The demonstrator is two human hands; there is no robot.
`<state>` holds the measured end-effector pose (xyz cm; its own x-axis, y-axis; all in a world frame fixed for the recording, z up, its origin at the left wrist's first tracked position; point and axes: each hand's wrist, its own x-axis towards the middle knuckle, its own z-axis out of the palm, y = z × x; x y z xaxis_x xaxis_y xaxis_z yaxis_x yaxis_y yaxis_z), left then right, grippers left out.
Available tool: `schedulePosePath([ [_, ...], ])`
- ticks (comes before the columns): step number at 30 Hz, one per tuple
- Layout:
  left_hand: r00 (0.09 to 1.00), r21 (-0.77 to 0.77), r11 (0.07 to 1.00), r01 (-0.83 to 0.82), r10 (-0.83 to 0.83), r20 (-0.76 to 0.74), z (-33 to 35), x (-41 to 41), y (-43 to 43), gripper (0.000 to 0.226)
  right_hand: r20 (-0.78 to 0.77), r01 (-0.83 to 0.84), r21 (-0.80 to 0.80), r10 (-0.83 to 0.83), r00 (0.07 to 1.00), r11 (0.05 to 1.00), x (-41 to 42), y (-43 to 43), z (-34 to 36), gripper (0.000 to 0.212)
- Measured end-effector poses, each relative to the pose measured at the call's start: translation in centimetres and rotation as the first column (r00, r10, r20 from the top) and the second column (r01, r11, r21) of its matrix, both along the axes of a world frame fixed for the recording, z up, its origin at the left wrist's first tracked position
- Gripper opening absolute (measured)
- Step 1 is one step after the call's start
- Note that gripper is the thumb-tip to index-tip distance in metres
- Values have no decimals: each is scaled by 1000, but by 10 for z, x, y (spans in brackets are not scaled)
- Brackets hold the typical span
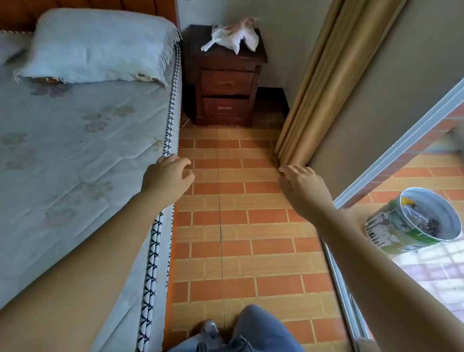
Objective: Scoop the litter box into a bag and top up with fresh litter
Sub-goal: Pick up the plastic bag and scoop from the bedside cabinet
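Observation:
No litter box, scoop or litter shows in this view. A crumpled white plastic bag (234, 38) lies on top of a dark wooden nightstand (224, 82) at the far end of the room. My left hand (167, 177) hangs in the air over the mattress edge with loosely curled fingers, holding nothing. My right hand (302, 189) is stretched forward above the tiled floor near the foot of the curtain, fingers relaxed and empty. Both hands are well short of the bag.
A bed (68, 144) with a pillow (96, 47) fills the left side. A tan curtain (326, 80) hangs at the right beside a sliding door track (349, 292). Outside on the balcony stands a metal bucket (415, 220). Orange tiled floor (248, 233) runs between bed and door.

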<state>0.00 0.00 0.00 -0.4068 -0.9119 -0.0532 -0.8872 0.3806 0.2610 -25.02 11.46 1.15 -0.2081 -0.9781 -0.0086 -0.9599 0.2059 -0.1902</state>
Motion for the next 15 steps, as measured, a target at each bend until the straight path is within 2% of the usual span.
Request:
schedulePosePath([
  [3, 999, -41, 999, -2, 1, -40, 1, -6, -15, 35, 3, 8, -55, -8, 1000, 998, -8, -12, -2, 36],
  [7, 999, -47, 999, 6, -8, -40, -1, -20, -42, 34, 36, 42, -53, -41, 999, 998, -23, -36, -7, 46],
  [15, 1000, -18, 999, -27, 27, 12, -17, -75, -124, 37, 45, 70, -21, -69, 997, 997, -79, -122, -21, 34],
])
